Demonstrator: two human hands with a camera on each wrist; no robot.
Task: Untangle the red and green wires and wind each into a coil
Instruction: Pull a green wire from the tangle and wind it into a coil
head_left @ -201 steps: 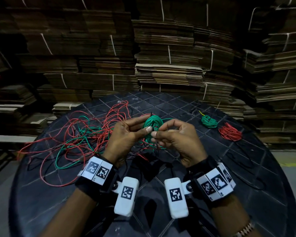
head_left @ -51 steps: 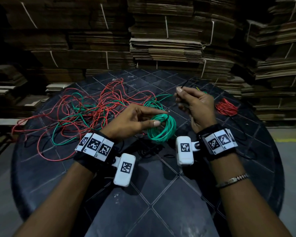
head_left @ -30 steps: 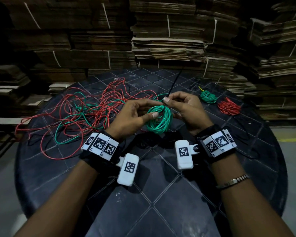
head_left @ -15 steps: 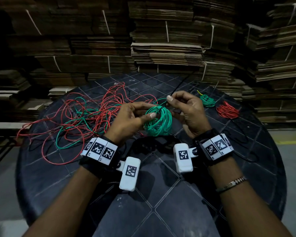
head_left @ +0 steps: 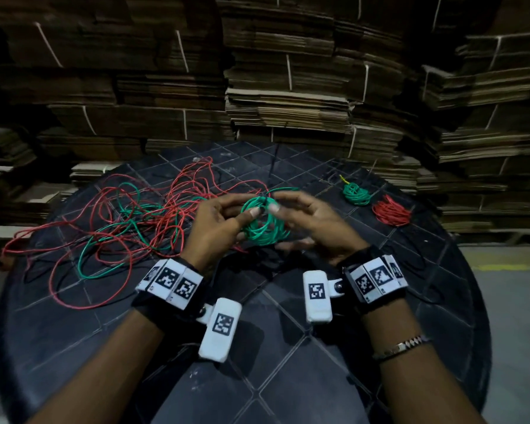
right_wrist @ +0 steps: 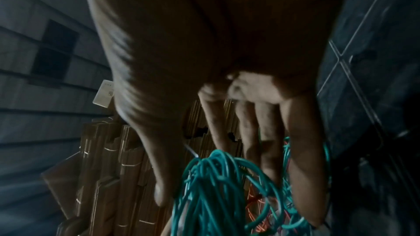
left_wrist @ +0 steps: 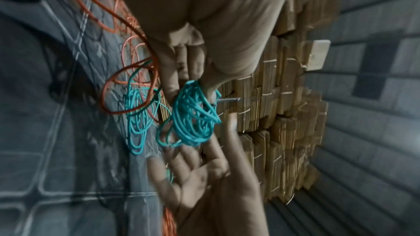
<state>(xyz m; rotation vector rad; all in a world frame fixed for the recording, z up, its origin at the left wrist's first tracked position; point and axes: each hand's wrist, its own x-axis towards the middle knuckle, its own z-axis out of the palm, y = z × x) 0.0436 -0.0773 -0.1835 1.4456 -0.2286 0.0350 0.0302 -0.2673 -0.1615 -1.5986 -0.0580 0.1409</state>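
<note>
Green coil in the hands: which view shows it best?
The head view: the whole green coil shows, pinched at its top by the left hand, the right hand beside it. The left wrist view shows it blurred; the right wrist view only part.

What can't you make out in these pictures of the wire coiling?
- Right hand, head view: motion blur hides its grip on the green coil.
- Left hand's fingers, left wrist view: partly behind the palm.
- Loose tangle: crossings too fine to trace.
</note>
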